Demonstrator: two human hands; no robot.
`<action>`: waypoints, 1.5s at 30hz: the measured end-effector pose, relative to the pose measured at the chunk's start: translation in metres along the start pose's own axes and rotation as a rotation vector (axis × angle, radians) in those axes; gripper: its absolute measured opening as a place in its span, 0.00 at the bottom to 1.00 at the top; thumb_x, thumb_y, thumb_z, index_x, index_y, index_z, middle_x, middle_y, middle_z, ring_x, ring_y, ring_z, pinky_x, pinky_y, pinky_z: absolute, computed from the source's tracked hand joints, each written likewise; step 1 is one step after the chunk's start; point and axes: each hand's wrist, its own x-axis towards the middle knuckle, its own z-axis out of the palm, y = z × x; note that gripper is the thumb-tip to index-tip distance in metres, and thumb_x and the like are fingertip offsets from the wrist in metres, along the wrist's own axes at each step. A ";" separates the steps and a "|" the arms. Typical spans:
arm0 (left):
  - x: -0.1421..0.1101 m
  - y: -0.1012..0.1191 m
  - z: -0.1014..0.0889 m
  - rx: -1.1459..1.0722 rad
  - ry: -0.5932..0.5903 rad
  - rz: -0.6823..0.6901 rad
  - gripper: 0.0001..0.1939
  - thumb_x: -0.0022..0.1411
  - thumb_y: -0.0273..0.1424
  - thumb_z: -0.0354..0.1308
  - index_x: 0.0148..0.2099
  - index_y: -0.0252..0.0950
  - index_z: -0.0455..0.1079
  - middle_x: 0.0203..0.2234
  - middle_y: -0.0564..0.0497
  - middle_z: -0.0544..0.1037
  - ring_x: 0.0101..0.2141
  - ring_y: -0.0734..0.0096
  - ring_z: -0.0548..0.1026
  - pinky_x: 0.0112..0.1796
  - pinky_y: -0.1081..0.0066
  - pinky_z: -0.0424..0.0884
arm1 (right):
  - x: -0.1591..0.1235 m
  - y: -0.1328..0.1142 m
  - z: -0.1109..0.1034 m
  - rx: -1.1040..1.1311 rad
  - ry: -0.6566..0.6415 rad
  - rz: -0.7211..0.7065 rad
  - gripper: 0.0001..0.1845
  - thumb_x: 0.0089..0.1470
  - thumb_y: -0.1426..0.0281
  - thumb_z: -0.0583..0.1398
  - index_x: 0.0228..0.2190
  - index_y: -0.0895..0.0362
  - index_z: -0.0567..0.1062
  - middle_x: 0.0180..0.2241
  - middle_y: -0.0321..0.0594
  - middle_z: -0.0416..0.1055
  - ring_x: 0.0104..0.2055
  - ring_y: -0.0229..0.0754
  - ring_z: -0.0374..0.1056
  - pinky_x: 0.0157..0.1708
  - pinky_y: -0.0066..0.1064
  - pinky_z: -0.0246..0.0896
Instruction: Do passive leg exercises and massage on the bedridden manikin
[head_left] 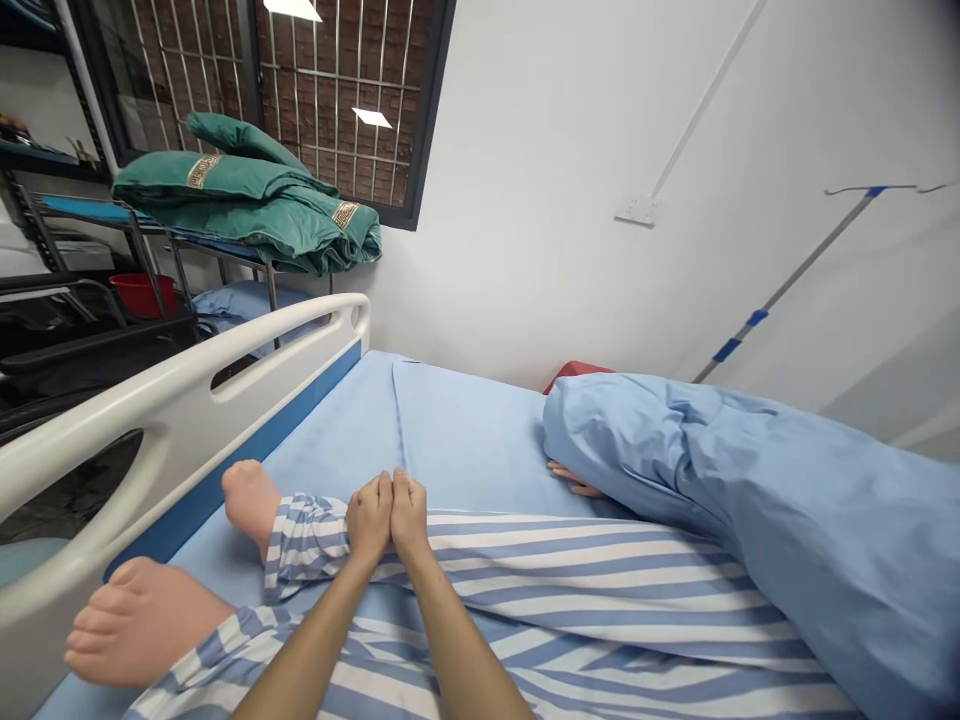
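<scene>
A life-size manikin in blue-and-white striped trousers (570, 575) lies on the bed, its two bare feet (142, 620) at the left. My left hand (369, 515) and my right hand (409, 510) rest side by side on the far lower leg. Both are closed, with fingers curled over the far side of the trouser leg; the fingertips are hidden. A light blue quilt (675, 440) is pushed up over the manikin's upper part. The manikin's fingers (574, 478) stick out from under its edge.
A cream footboard (285, 345) closes off the bed at the left. Beyond it are folded green quilts (255, 190) on a metal-framed stand and a red bucket (145, 295). An IV pole (795, 270) slants up at the right before the white wall.
</scene>
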 end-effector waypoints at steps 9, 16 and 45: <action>-0.009 0.001 -0.001 0.240 -0.066 0.058 0.23 0.64 0.38 0.36 0.27 0.37 0.68 0.25 0.48 0.76 0.28 0.72 0.69 0.29 0.73 0.54 | 0.008 -0.020 -0.028 -0.291 -0.111 -0.134 0.22 0.55 0.58 0.47 0.14 0.55 0.57 0.14 0.30 0.53 0.20 0.34 0.49 0.21 0.27 0.44; -0.004 0.019 0.008 0.035 -0.138 0.086 0.21 0.61 0.40 0.40 0.23 0.36 0.65 0.20 0.50 0.72 0.25 0.72 0.66 0.28 0.73 0.56 | -0.001 -0.001 -0.041 -0.262 -0.035 -0.152 0.22 0.57 0.59 0.45 0.17 0.56 0.64 0.18 0.34 0.62 0.22 0.36 0.55 0.24 0.28 0.48; -0.019 0.072 0.071 -0.295 -0.083 -0.070 0.20 0.58 0.41 0.41 0.18 0.38 0.55 0.12 0.55 0.62 0.19 0.75 0.59 0.23 0.74 0.56 | 0.015 -0.002 -0.096 -0.112 0.132 -0.041 0.22 0.56 0.58 0.46 0.16 0.55 0.58 0.16 0.32 0.58 0.21 0.36 0.52 0.23 0.27 0.48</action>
